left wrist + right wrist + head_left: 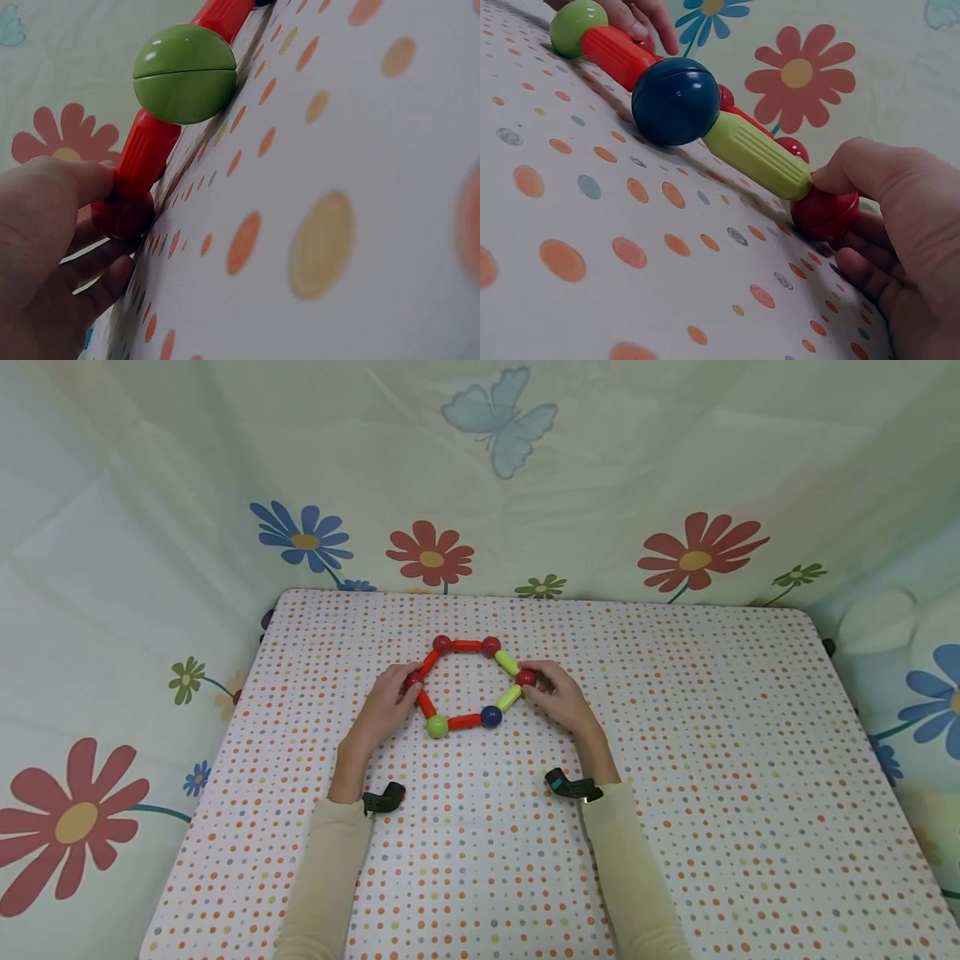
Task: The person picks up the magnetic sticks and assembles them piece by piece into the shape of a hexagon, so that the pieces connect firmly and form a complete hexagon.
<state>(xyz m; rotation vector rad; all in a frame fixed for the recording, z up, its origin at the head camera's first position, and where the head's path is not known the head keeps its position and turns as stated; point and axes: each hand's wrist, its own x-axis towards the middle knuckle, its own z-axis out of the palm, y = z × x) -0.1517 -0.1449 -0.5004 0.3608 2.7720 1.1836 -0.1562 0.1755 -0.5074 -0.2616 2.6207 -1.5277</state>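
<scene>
A closed six-sided ring of toy building rods and balls lies on the table. Red rods form its left, top and bottom sides, and two lime-green rods form the right. My left hand grips the red ball at the ring's left corner between thumb and fingers. At the opposite corner my right hand holds another red ball, its thumb by the lime rod's end. Along the near side sit a green ball and a dark blue ball. Two more red balls mark the far corners.
The table wears a white cover with coloured dots. Behind it and at both sides hangs a curtain printed with flowers and a butterfly. A black strapped device sits on each wrist.
</scene>
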